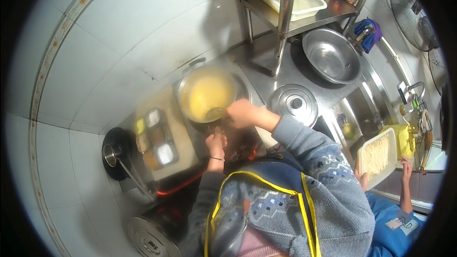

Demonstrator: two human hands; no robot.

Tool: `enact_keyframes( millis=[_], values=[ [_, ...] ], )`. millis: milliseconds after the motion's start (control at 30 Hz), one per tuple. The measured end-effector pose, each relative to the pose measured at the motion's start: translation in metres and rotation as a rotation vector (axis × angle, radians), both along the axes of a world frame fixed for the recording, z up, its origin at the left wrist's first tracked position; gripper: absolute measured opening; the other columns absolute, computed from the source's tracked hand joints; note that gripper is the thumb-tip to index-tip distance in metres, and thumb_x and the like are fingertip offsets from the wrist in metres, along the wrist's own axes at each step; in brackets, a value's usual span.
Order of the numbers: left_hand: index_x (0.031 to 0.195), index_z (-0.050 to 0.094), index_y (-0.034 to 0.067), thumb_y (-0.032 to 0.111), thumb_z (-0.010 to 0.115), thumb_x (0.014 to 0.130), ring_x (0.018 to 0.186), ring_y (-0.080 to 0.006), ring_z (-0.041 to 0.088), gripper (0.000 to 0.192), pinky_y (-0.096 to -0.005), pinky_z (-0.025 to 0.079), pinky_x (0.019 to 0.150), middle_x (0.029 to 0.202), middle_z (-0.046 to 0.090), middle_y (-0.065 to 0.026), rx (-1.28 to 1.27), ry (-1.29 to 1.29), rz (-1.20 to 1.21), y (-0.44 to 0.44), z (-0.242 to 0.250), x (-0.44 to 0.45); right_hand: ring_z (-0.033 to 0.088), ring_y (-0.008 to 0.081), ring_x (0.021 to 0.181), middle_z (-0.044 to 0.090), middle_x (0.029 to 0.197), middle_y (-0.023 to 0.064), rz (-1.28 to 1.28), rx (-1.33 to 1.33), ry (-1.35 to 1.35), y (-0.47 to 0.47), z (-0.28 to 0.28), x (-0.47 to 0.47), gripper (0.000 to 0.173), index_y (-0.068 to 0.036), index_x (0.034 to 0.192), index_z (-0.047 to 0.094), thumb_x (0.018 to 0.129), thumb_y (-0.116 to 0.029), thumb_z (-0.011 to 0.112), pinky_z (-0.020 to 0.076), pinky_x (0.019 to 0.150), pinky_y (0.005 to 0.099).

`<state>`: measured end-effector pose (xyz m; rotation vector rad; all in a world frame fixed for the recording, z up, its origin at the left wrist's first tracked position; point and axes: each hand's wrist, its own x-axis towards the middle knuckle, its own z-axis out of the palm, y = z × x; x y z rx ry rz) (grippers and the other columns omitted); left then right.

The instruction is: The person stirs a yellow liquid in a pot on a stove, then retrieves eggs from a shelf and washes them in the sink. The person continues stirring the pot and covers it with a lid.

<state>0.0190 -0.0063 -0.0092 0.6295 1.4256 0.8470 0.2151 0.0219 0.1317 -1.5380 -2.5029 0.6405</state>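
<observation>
A metal pot (180,96) with yellow liquid (210,94) stands on the stove in front of me, with steam hazing the view. My right hand (246,114) is closed around the handle of a utensil at the pot's near rim. Its round metal head (215,113) dips into the liquid; its exact kind is blurred. Just below that rim, my left hand (216,145) is curled with the thumb up, apparently on the pot's near handle, which the fingers mostly hide.
Left of the pot sits a seasoning box (157,135) with several compartments. A metal lid (292,103) and a large steel basin (332,57) lie to the right, near a shelf post (284,25). Another person's hand (362,178) holds a white tray (366,157) of pale strips (376,155).
</observation>
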Motion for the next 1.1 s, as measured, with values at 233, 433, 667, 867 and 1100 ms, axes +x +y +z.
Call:
enact_keyframes(
  millis=[233,433,667,867,1100],
  values=[
    [0.089,0.064,0.000,0.042,0.064,0.093,0.047,-0.0067,0.045,0.042,-0.0209,0.035,0.043,0.061,0.052,0.0014,0.074,-0.035,-0.128,-0.007,0.005,-0.004,0.070,0.0271,0.073,0.071,0.079,0.0095,-0.177,0.091,-0.210,0.009,0.005,0.024,0.018,-0.011,0.081,0.075,0.066,-0.020,0.070,0.0548,0.061,0.0404],
    [0.092,0.062,0.002,0.049,0.067,0.088,0.049,-0.0100,0.047,0.047,-0.0229,0.036,0.044,0.063,0.052,-0.0002,-0.009,0.027,-0.145,0.002,-0.006,-0.007,0.070,0.0268,0.072,0.071,0.078,0.0128,-0.435,0.182,-0.029,0.034,-0.058,-0.005,0.013,-0.008,0.078,0.072,0.067,-0.014,0.069,0.0539,0.063,0.0389],
    [0.088,0.061,-0.001,0.040,0.064,0.093,0.046,-0.0102,0.048,0.042,-0.0214,0.037,0.040,0.060,0.055,-0.0031,0.034,-0.033,-0.143,-0.001,-0.002,-0.002,0.070,0.0319,0.070,0.069,0.074,0.0158,-0.565,0.146,0.226,0.034,-0.086,-0.030,0.015,-0.005,0.079,0.070,0.072,-0.016,0.063,0.0547,0.062,0.0435],
    [0.081,0.063,0.000,0.036,0.066,0.092,0.040,-0.0117,0.048,0.039,-0.0238,0.036,0.037,0.056,0.057,-0.0058,0.067,0.008,-0.049,-0.005,0.003,0.002,0.066,0.0357,0.095,0.069,0.100,0.0221,-0.816,-0.023,0.658,0.020,-0.078,-0.032,0.038,-0.007,0.112,0.070,0.079,-0.022,0.061,0.0519,0.087,0.0427],
    [0.084,0.065,-0.001,0.037,0.065,0.093,0.041,-0.0122,0.050,0.038,-0.0240,0.038,0.039,0.059,0.060,-0.0060,0.028,-0.032,-0.028,-0.003,0.004,-0.001,0.050,0.0173,0.045,0.059,0.062,0.0093,-0.974,-0.476,1.227,0.021,-0.074,-0.025,0.019,0.000,0.082,0.071,0.080,-0.019,0.066,0.0384,0.045,0.0335]
  ],
)
